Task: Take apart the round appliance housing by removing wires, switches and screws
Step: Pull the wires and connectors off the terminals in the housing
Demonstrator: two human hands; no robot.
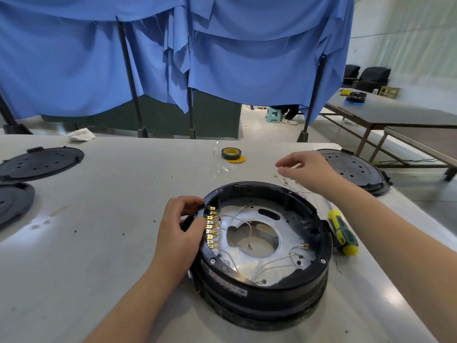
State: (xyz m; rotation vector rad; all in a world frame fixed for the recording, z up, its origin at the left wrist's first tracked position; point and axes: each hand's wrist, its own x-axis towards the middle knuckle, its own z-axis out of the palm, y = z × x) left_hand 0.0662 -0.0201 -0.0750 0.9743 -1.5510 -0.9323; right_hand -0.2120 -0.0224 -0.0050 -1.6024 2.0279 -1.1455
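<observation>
The round housing [262,246] sits open on the counter [99,243] in front of the person, with a small heap of loose wires [294,185] lying just behind it, so some wiring seems already out. The left hand [179,231] grips the housing's left rim beside a row of brass terminals [211,229], while the right hand [306,169] hovers over the heap, its grip loose and holding nothing I can see. Left to do, I judge: several white wires inside, the terminals and the rim screws, with the screwdriver [342,232] idle at the right.
</observation>
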